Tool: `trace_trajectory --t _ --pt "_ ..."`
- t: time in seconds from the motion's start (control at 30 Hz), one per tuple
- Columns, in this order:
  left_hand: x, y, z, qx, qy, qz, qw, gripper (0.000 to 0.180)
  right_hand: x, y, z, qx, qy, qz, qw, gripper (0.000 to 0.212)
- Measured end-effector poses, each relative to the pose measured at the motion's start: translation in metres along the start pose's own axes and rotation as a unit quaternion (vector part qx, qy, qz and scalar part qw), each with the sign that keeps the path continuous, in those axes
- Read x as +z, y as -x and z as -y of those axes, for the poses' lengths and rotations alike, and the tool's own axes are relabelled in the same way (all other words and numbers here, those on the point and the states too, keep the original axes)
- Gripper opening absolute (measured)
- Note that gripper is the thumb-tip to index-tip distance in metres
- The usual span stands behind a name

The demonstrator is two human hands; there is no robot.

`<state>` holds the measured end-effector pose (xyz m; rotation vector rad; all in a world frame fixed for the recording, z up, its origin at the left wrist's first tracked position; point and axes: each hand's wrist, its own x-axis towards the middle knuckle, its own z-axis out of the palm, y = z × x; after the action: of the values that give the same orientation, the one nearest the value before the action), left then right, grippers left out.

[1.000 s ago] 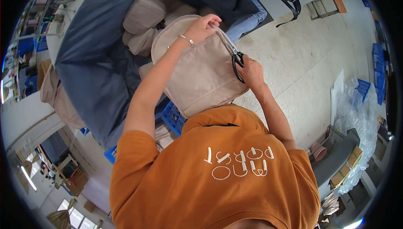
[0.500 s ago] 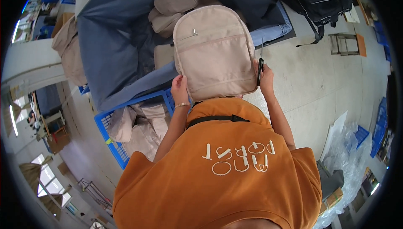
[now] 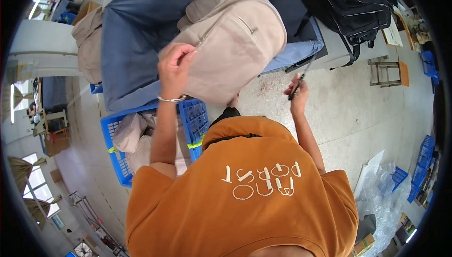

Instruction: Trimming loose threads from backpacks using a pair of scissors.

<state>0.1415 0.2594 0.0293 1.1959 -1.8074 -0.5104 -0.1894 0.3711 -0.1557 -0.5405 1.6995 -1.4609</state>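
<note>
Overlapping the blue cloth bin (image 3: 129, 45) at eleven o'clock, the beige bag (image 3: 233, 45) at twelve looks light and soft, best held by its seamed edge, near which the left hand (image 3: 173, 70) curls, grip unclear, while the right hand (image 3: 299, 97) at two grasps black-handled scissors (image 3: 296, 87).

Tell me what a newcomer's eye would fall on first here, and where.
The bright orange short-sleeved top stands out first, filling the lower middle. Above it, a pale beige backpack tilts over the blue fabric bin, with the left hand at its left side and the right hand holding black-handled scissors to its right. A black backpack sits at upper right.
</note>
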Motion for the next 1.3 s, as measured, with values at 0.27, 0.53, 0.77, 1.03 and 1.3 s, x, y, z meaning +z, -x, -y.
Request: trace_trajectory --t 0.27,0.53,0.77,1.03,1.3 --pt "0.008 -0.113 -0.035 0.313 -0.127 0.280 0.899 0.006 0.018 0.010 0.070 -0.179 -0.026 0.038 0.983 0.019" --pt "0.148 -0.138 0.085 0.246 -0.078 0.455 0.852 0.009 0.068 -0.012 0.007 -0.111 0.254 0.015 0.961 0.036" --pt "0.171 -0.150 0.137 0.241 -0.182 0.397 0.867 0.012 0.072 -0.013 0.001 -0.075 0.275 0.075 0.956 0.038" --pt "0.167 -0.150 0.153 0.155 -0.117 0.408 0.892 0.014 0.071 -0.026 0.021 -0.170 0.468 0.141 0.856 0.059" --pt "0.166 -0.145 0.148 0.173 -0.114 0.383 0.900 0.012 0.093 -0.047 0.035 -0.153 0.471 0.201 0.845 0.062"
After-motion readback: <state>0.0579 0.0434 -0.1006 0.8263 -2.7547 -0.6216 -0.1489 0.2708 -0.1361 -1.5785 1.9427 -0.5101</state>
